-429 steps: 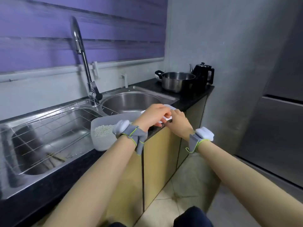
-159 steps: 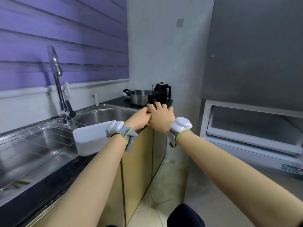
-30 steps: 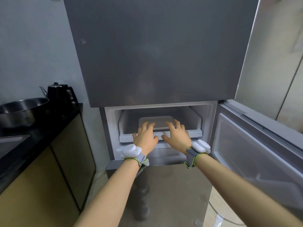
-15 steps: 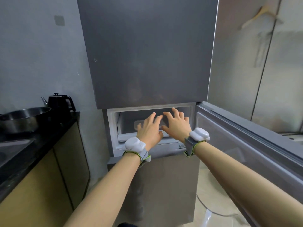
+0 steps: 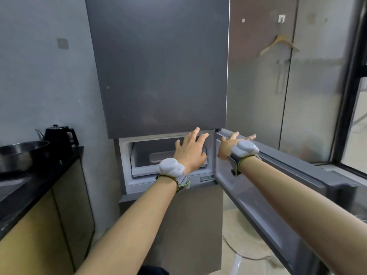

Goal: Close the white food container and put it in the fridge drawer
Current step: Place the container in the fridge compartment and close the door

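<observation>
The white food container (image 5: 158,157), lid on, lies inside the white fridge drawer (image 5: 143,171) in the fridge's middle compartment. My left hand (image 5: 190,151) hovers with spread fingers in front of the drawer's right part, holding nothing and hiding the container's right end. My right hand (image 5: 230,145) rests with fingers apart on the top edge of the compartment door (image 5: 278,175), which stands swung out to the right.
The tall grey fridge (image 5: 158,66) fills the middle. A black counter (image 5: 39,181) on the left carries a steel pot (image 5: 17,153) and a black kettle (image 5: 59,135). A window frame (image 5: 349,96) is at the right; a cable lies on the floor.
Both hands have pulled back from the drawer. My right hand moved right onto the open door's top edge; my left hand shifted right. The view rose a little.
</observation>
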